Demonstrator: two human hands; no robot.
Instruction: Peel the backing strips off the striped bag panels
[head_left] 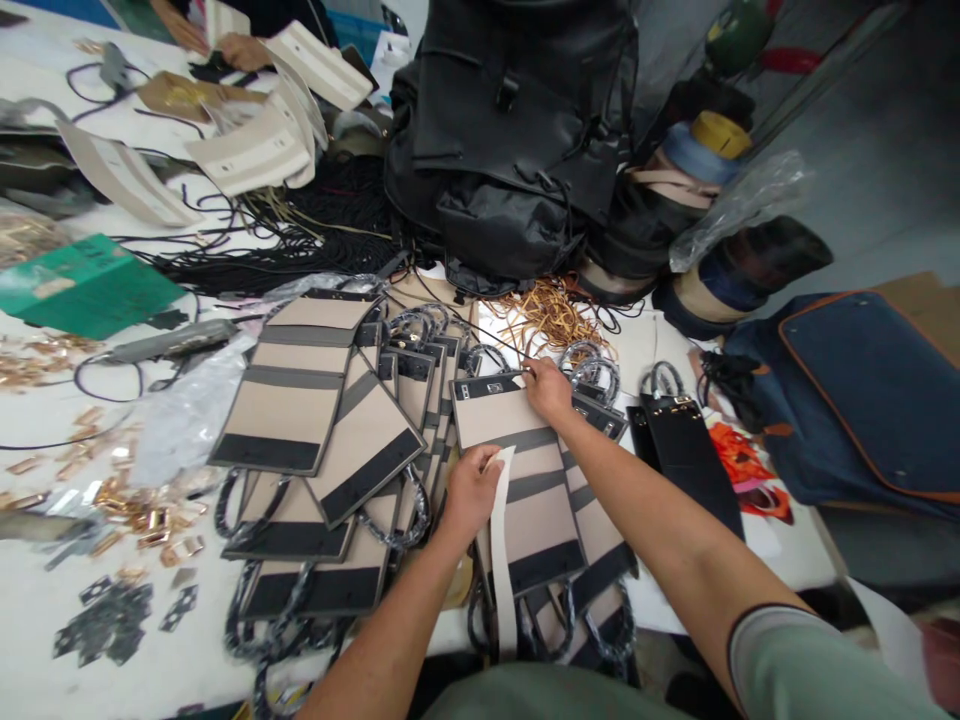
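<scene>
Here, largest to smallest:

- Surface (45,640), white, crowded.
- Backpack (525,110), black, one; at the far edge, about midway.
- Bag (870,390), navy with brown trim, one; beside the right edge.
- Pile of striped panels (277,400), beige, grey and black, with plastic-wrapped loop handles; left of the hands, reaching toward the near edge.
- Rolls of strap (720,280), several colours; toward the far right corner.
- Black cords (330,220), a heap; left of the backpack.
- Green box (90,287), one; by the left edge.
- Black flat bag (679,440), one; toward the right edge, right of the hands.
- Striped panel (525,500), one, lying flat over others; near edge, right of the pile, beneath both hands.
- Curved pale pieces (251,150), several; toward the far left corner, close to another person's hands (244,52).
- Left hand (474,490), grip pinching the top end of the strip.
- Right hand (550,392), at the panel's far end, grip with fingertips pressed together; anything between them is too small to tell.
- Pale strip (501,560), one, long, narrow; running down over the panel toward the near edge.
- Tan laces (551,315), a tangle; before the backpack.
- Gold-coloured fittings (154,515), loose; toward the left edge.
- Small dark plates (105,620), clustered; near left corner.
</scene>
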